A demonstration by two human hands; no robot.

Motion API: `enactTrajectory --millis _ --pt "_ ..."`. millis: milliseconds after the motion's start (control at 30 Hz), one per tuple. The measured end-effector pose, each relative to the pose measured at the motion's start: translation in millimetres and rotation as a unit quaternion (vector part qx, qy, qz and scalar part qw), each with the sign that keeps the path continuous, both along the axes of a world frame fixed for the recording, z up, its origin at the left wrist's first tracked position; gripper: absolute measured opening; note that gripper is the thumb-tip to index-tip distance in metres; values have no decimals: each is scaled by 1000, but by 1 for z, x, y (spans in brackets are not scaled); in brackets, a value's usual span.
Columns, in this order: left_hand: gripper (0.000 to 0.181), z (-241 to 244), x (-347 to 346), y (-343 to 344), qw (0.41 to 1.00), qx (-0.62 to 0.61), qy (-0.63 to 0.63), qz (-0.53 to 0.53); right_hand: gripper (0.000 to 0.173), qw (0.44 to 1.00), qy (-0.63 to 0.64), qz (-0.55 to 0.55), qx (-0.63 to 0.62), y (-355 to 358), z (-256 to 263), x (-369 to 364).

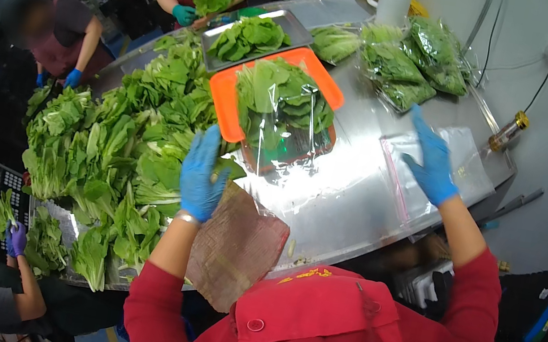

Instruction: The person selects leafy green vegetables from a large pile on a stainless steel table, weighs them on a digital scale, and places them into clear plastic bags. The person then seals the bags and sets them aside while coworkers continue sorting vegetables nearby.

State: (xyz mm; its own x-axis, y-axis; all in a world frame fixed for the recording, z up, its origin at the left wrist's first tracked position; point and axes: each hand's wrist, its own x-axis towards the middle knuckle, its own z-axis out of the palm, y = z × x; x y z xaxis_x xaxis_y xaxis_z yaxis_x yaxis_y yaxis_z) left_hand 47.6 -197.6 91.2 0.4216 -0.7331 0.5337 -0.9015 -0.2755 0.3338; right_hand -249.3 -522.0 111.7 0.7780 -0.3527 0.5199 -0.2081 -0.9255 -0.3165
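My left hand (203,175), in a blue glove, is raised with nothing in it, by the right edge of a big heap of leafy greens (114,143). Over a stack of clear plastic bags (444,157) my right hand (432,160), also blue-gloved, is held with fingers apart and empty. Between both hands an orange basket (333,85) holds leafy greens (287,96) partly covered by a clear plastic bag (282,156). Below my left hand lies a brownish woven sheet (238,247).
Packed bags of greens (413,69) and a white jug (394,0) stand at the far right of the metal table (343,183). A metal tray (298,32) of leaves adjoins the basket. Several co-workers with gloved hands are around the heap's far and left sides.
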Motion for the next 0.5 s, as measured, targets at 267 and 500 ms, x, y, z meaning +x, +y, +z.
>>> enactTrajectory --millis 267,500 --pt "60 -16 30 -40 965 167 -124 -160 55 942 113 303 -87 -9 -28 144" --pt "37 -34 37 -52 887 -85 448 -76 37 831 8 235 505 -15 -50 166"
